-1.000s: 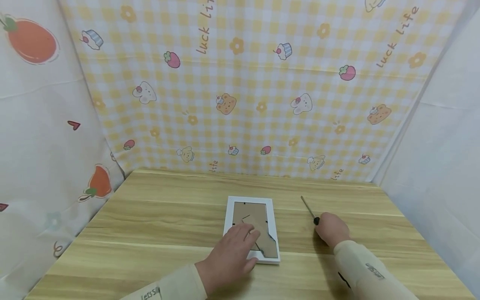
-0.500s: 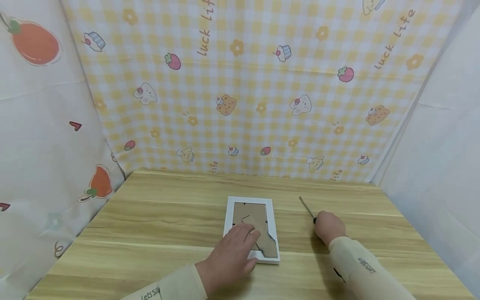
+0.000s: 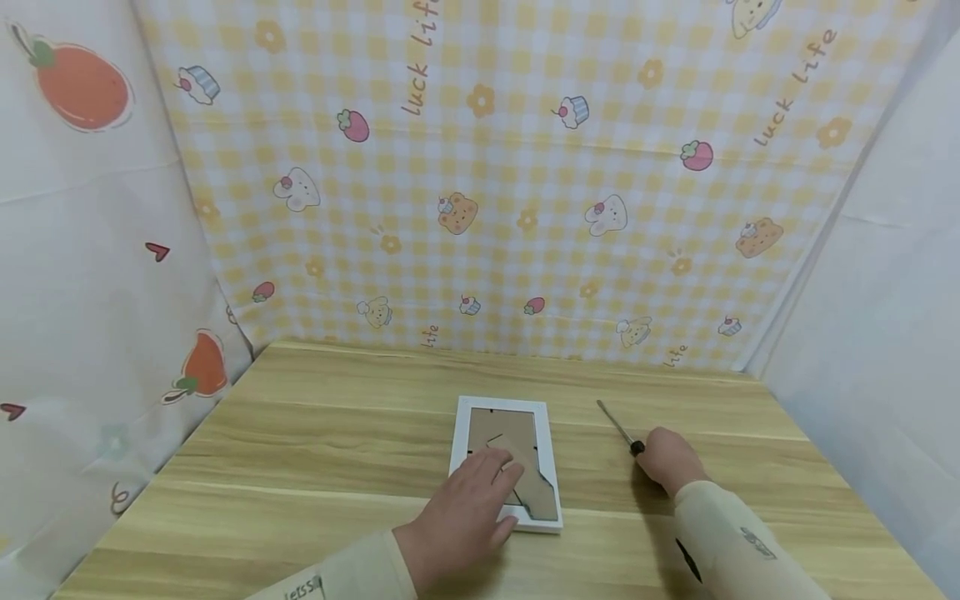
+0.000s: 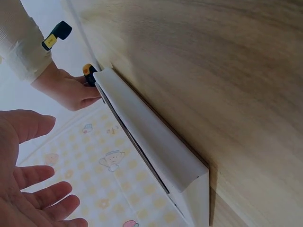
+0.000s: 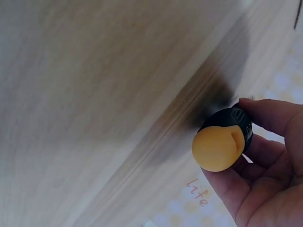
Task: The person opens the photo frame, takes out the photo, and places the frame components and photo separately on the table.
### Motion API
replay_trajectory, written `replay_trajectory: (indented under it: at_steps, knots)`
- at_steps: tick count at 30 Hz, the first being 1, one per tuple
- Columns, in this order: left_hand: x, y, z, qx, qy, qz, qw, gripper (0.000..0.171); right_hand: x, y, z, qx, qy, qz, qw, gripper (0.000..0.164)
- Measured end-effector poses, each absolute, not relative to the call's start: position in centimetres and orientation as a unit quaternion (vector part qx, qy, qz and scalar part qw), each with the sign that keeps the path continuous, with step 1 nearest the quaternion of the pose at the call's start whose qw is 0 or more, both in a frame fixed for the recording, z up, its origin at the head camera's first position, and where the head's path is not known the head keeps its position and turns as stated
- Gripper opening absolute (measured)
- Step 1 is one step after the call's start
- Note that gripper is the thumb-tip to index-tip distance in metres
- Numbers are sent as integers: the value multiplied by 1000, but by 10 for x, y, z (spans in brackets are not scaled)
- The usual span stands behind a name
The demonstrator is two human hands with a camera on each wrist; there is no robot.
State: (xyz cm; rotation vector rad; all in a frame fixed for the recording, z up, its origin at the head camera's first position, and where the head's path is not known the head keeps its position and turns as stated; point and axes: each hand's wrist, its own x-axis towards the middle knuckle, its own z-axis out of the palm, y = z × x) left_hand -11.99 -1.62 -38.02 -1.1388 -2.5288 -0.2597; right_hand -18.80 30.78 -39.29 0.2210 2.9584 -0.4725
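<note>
A white photo frame (image 3: 553,467) lies back-up on the table, its brown backing board (image 3: 502,419) and folded stand showing. My left hand (image 3: 461,517) is over the frame's near left part, covering some of the backing. In the left wrist view the fingers (image 4: 49,194) of that hand are spread and relaxed, with nothing held. To the right of the frame, my right hand (image 3: 670,460) holds a screwdriver (image 3: 617,426) by its handle, the shaft pointing away and to the left. The right wrist view shows the handle's yellow end (image 5: 218,149) and black body between thumb and fingers.
The wood-grain table (image 3: 322,417) ends at a yellow checked cloth (image 3: 480,250) at the back. White cloths (image 3: 90,292) hang at both sides, the left one printed with fruit. A dark device with a yellow label (image 4: 56,35) sits on the right sleeve.
My right hand has shifted a little left and then back right with the screwdriver. The left hand stays over the frame. The head view has tilted slightly.
</note>
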Motion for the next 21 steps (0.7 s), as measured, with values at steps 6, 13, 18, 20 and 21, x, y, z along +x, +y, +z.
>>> replay_trajectory:
  at_steps: [6,13,18,20,21]
  knots:
    - [-120,-18,-382,-402,-892,-89,186,46,-184,310,-397,55,983,-166,57,31]
    - [-120,-20,-384,-397,-894,-92,185,47,-174,302,-394,24,980,-193,31,36]
    - [-120,-21,-383,-391,-901,-96,163,47,-164,290,-385,9,976,-214,31,27]
    - [-121,-21,-383,-391,-901,-93,164,46,-159,284,-382,6,974,-223,38,25]
    - [-121,-21,-383,-392,-900,-92,166,46,-157,282,-380,7,973,-228,42,24]
